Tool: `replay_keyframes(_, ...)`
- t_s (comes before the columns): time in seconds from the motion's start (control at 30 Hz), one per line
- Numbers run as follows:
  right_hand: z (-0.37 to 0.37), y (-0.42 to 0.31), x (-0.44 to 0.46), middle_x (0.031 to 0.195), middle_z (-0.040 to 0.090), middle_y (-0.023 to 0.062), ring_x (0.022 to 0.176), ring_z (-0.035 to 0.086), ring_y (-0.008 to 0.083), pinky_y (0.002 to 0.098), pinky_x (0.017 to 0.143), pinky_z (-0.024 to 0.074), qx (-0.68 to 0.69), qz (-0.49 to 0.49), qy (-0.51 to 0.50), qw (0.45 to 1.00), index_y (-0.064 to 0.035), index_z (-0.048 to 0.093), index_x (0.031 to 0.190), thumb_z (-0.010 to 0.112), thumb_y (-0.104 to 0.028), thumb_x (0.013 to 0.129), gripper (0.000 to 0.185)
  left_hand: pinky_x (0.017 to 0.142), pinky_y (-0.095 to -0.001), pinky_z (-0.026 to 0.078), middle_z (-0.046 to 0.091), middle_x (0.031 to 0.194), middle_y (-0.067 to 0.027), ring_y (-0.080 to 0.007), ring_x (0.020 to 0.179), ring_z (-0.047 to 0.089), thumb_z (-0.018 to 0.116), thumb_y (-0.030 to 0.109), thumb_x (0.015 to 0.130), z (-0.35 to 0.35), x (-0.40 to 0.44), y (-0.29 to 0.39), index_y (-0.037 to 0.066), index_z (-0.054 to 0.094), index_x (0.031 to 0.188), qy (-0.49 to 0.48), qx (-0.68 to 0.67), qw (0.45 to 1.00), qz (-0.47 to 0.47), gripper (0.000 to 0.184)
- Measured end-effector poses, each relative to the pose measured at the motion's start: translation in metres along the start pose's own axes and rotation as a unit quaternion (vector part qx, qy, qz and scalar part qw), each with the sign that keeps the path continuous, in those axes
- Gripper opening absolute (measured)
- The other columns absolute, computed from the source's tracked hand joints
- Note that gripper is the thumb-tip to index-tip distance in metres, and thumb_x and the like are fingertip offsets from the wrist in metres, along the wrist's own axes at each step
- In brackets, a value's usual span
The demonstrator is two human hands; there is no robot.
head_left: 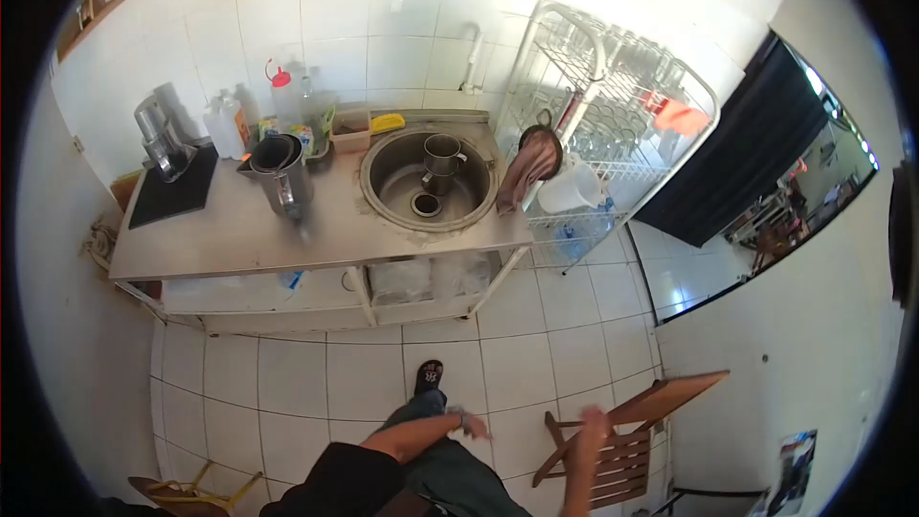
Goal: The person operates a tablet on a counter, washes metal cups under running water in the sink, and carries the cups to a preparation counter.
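My left hand (474, 426) is over my lap, with a band at the wrist. Its fingers are loosely spread and nothing shows in them. Further right, my right hand (595, 421) is raised in front of a wooden folding chair (622, 467). Motion smears its fingers, so their pose is unclear. Both hands are apart from the counter. Beyond them a steel counter (330, 247) holds a round sink (383, 206) with metal cups (442, 155) inside. A metal pitcher (285, 187) stands left of the sink.
Squeeze bottle (281, 96), white jug (228, 126), pink container (351, 131) and yellow sponge (388, 123) line the counter's back. A brown cloth (526, 170) hangs at its right end, beside a white rack (613, 170) of glasses. A yellow-framed chair (196, 493) is lower left.
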State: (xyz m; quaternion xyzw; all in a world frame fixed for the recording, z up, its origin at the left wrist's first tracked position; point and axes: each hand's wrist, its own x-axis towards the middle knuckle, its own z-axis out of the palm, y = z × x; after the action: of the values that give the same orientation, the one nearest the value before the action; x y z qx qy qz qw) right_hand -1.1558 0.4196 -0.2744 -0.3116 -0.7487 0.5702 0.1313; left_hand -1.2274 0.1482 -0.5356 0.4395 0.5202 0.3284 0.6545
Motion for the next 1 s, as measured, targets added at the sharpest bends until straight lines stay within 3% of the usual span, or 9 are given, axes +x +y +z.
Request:
replay_keyframes(0.03,0.032,0.027,-0.003,0.111,0.064,0.0156,0.101,0.062,0.0232,0.0363,0.087,0.0481,-0.111,-0.07,-0.079,0.988,0.0014,0.051,0.129,0.045,-0.035,0.102,0.046,0.095,-0.0454,0.044,0.06,0.124,-0.013,-0.0277,0.106,0.056,0.036,0.049,0.102,-0.041,0.03,-0.02,0.013,0.046,0.143,0.145,0.066,0.987,-0.03,0.056)
replay_keyframes(0.07,0.059,0.02,-0.021,0.106,0.063,0.0112,0.093,0.06,0.0194,0.0328,0.079,0.0489,-0.112,0.026,-0.148,0.982,-0.0012,0.052,0.13,0.047,-0.037,0.101,0.047,0.088,-0.0463,0.045,0.062,0.115,-0.0145,-0.0301,0.101,0.057,0.034,0.05,0.103,-0.086,-0.022,0.023,0.01,0.051,0.137,0.228,0.192,0.948,0.11,0.056)
replay_keyframes(0.13,0.109,0.008,-0.023,0.102,0.062,0.0068,0.086,0.058,0.0155,0.0293,0.072,0.0498,-0.095,0.121,-0.226,0.962,-0.0038,0.053,0.131,0.049,-0.039,0.099,0.048,0.078,-0.042,0.051,0.068,0.097,-0.0153,-0.0306,0.088,0.065,0.051,0.052,0.095,-0.144,-0.126,0.153,0.005,0.062,0.11,0.452,0.054,0.889,-0.058,0.051)
replay_keyframes(0.2,0.136,0.01,-0.01,0.105,0.063,0.0078,0.092,0.061,0.0168,0.0304,0.073,0.0503,-0.121,0.072,-0.224,0.964,-0.0048,0.053,0.132,0.05,-0.037,0.099,0.046,0.071,-0.0335,0.051,0.067,0.094,-0.0069,-0.0192,0.084,0.065,0.056,0.042,0.097,-0.197,-0.177,0.177,0.007,0.061,0.112,0.521,-0.153,0.83,0.13,0.038)
replay_keyframes(0.33,0.169,-0.043,0.067,0.108,0.066,0.0105,0.094,0.064,0.0177,0.0298,0.072,0.051,-0.061,0.054,-0.228,0.97,-0.0032,0.056,0.126,0.051,-0.032,0.1,0.039,0.067,-0.0253,0.05,0.066,0.092,-0.0006,-0.0092,0.079,0.062,0.058,0.039,0.096,-0.272,-0.279,0.236,0.009,0.058,0.113,0.626,-0.214,0.743,0.101,0.034)
replay_keyframes(0.57,0.24,-0.18,0.217,0.088,0.067,0.0068,0.073,0.062,0.0135,0.0271,0.065,0.0496,0.004,0.011,-0.329,0.944,-0.0016,0.06,0.118,0.053,-0.02,0.099,0.027,0.069,-0.026,0.05,0.064,0.094,-0.0015,-0.0096,0.082,0.06,0.061,0.033,0.095,-0.376,-0.367,0.225,0.007,0.055,0.115,0.747,-0.295,0.584,0.118,0.033)
replay_keyframes(0.83,0.374,-0.293,0.318,0.08,0.064,0.004,0.072,0.059,0.0101,0.0263,0.065,0.0478,-0.071,-0.179,-0.586,0.787,-0.0018,0.063,0.113,0.054,-0.017,0.098,0.023,0.08,-0.0345,0.052,0.057,0.113,-0.0122,-0.0227,0.096,0.06,0.067,0.042,0.09,-0.478,-0.39,0.151,0.004,0.046,0.125,0.874,-0.251,0.417,-0.002,0.057)
replay_keyframes(0.9,0.394,-0.321,0.326,0.08,0.065,0.0041,0.071,0.06,0.0109,0.0272,0.067,0.0486,-0.105,-0.192,-0.617,0.756,-0.0029,0.063,0.115,0.055,-0.016,0.097,0.024,0.088,-0.0442,0.053,0.044,0.127,-0.0167,-0.0298,0.105,0.056,0.069,0.047,0.087,-0.484,-0.405,0.163,0.007,0.034,0.137,0.725,-0.578,0.343,0.151,0.072)
replay_keyframes(1.0,0.412,-0.35,0.325,0.085,0.066,0.0086,0.078,0.064,0.0151,0.03,0.072,0.0496,-0.128,-0.237,-0.63,0.728,-0.0041,0.063,0.117,0.056,-0.019,0.096,0.027,0.087,-0.0453,0.051,0.049,0.12,-0.0166,-0.0309,0.104,0.056,0.067,0.051,0.087,-0.513,-0.391,0.17,0.008,0.038,0.131,0.67,-0.624,0.38,0.129,0.068)
